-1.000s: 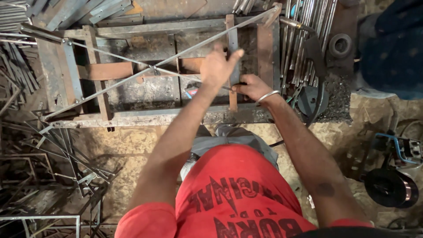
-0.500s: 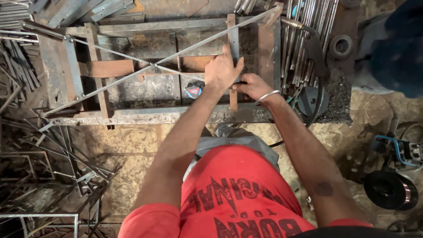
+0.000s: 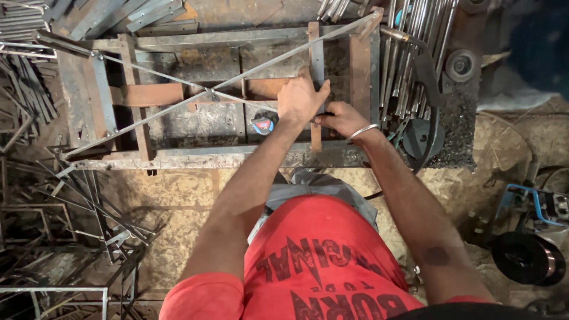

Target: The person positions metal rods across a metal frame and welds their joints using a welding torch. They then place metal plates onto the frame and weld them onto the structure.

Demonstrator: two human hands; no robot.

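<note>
Near the right end of the metal workbench [image 3: 195, 159], a flat steel strip [image 3: 317, 53] lies across the bench from its far edge to its near edge. Left hand [image 3: 301, 99] is spread flat, palm down, over the middle of that strip, fingers pointing toward the far edge. Right hand [image 3: 338, 118] sits just beside it on the right, fingers curled narrow and pinched at the strip; what it grips, if anything more, cannot be told. A metal bangle [image 3: 363, 131] circles the right wrist.

Just left of the left hand, a red and blue tape measure [image 3: 263, 124] rests on the bench surface. Two thin rods [image 3: 178, 106] cross each other over the bench's middle, one running from the near left corner up to the far right corner. A rusty flat bar [image 3: 151, 95] lies toward the left end. Off the right edge, a bundle of steel rods [image 3: 403, 53] leans, with a round disc [image 3: 459, 64] beside it. Welded scrap frames [image 3: 71, 201] litter the floor at the left.
</note>
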